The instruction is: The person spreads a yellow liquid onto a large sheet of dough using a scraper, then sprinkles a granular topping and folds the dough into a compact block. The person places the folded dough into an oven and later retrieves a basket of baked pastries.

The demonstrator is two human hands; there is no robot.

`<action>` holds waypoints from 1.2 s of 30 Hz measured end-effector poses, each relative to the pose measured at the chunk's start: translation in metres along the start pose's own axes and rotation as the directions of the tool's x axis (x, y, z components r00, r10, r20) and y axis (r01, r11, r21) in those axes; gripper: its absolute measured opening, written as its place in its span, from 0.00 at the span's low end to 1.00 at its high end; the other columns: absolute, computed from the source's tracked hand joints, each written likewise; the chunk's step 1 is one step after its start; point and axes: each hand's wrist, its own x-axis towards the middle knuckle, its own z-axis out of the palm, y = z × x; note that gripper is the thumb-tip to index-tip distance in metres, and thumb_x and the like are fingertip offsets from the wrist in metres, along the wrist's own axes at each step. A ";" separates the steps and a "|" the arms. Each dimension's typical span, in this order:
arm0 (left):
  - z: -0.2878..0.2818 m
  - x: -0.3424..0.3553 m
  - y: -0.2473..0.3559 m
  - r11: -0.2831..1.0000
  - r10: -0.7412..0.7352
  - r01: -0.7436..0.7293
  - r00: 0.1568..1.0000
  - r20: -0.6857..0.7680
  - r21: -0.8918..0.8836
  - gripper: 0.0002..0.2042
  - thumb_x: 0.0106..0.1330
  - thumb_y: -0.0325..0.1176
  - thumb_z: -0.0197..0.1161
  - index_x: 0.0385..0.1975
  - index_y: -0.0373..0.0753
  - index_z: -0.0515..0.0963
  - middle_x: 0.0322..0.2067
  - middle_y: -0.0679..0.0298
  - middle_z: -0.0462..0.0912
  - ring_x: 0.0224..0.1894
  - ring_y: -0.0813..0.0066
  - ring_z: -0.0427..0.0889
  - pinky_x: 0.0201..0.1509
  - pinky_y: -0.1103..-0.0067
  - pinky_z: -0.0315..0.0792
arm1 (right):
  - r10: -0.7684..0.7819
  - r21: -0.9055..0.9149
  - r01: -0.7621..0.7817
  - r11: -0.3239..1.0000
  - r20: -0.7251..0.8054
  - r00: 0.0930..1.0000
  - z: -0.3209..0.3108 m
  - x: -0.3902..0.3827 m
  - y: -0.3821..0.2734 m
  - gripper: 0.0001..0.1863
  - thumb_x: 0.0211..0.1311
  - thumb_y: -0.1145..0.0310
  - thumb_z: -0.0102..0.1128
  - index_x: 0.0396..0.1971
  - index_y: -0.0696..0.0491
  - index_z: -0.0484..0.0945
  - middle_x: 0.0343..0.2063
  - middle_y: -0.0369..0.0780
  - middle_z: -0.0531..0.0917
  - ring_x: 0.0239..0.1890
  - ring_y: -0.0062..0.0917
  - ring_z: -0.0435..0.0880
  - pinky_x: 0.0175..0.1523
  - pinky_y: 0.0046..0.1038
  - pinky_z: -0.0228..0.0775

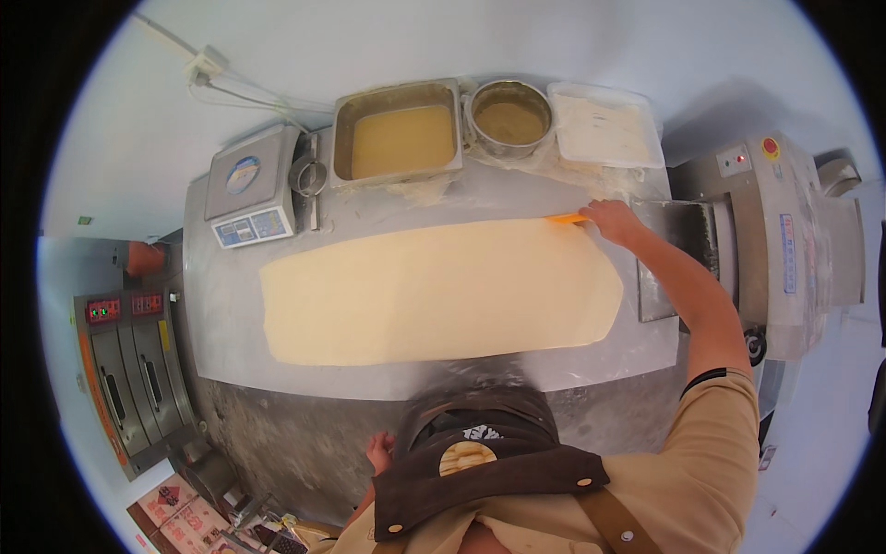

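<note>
The pale dough sheet (434,300) lay in the middle of the metal worktop (388,210), spread wide from nine o'clock to three, with rounded ends and a smooth, fairly even face. At its two o'clock edge the right hand (609,220) had its fingers closed round an orange scraper (566,219), the blade at the dough's border; whether it had slipped underneath or only touched the rim could not be told. The left hand (380,452) hung apart from the worktop, between six and seven o'clock, fingers loosely curled; how far they were closed, or whether they held anything, could not be told. Judging by its flatness and spread, the rolling-out looked finished or nearly so, while work along the edge seemed in hand. No cut, fold or filling showed, so any shaping was undone. Beyond the sheet stood a scale (263,175) at ten o'clock, a deep tray (397,98) of yellowish liquid between eleven and twelve, a round pot (506,150) at one, and a floury white tub (609,162) between one and two.
</note>
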 end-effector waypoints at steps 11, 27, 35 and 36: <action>-0.002 0.015 -0.016 0.674 0.471 -0.577 0.817 0.333 0.461 0.08 0.70 0.34 0.70 0.38 0.35 0.85 0.29 0.61 0.87 0.30 0.73 0.83 0.38 0.74 0.75 | 0.356 0.088 -0.352 0.932 -0.046 0.933 0.039 -0.089 -0.026 0.17 0.70 0.73 0.55 0.57 0.48 0.79 0.42 0.45 0.85 0.44 0.45 0.89 0.47 0.48 0.81; 0.007 0.018 -0.009 0.715 0.463 -0.581 0.811 0.358 0.390 0.10 0.67 0.34 0.71 0.40 0.34 0.86 0.28 0.59 0.87 0.29 0.71 0.83 0.37 0.74 0.76 | 0.602 0.168 -0.585 0.793 -0.080 0.794 0.098 -0.184 -0.101 0.11 0.71 0.73 0.56 0.50 0.54 0.76 0.38 0.49 0.85 0.37 0.47 0.90 0.41 0.46 0.85; 0.014 0.018 -0.002 0.814 0.372 -0.493 0.849 0.375 0.308 0.09 0.67 0.34 0.71 0.39 0.34 0.86 0.28 0.57 0.88 0.28 0.70 0.84 0.35 0.73 0.76 | 0.711 0.238 -0.683 0.691 -0.053 0.701 0.109 -0.230 -0.147 0.12 0.70 0.67 0.61 0.48 0.55 0.75 0.37 0.49 0.85 0.34 0.48 0.90 0.39 0.47 0.85; 0.015 0.019 -0.002 0.790 0.386 -0.521 0.832 0.400 0.323 0.09 0.68 0.34 0.71 0.39 0.34 0.86 0.28 0.56 0.88 0.28 0.69 0.84 0.35 0.73 0.76 | 0.729 0.263 -0.696 0.668 -0.043 0.683 0.113 -0.239 -0.154 0.12 0.69 0.67 0.61 0.48 0.55 0.75 0.36 0.49 0.86 0.34 0.48 0.90 0.39 0.47 0.85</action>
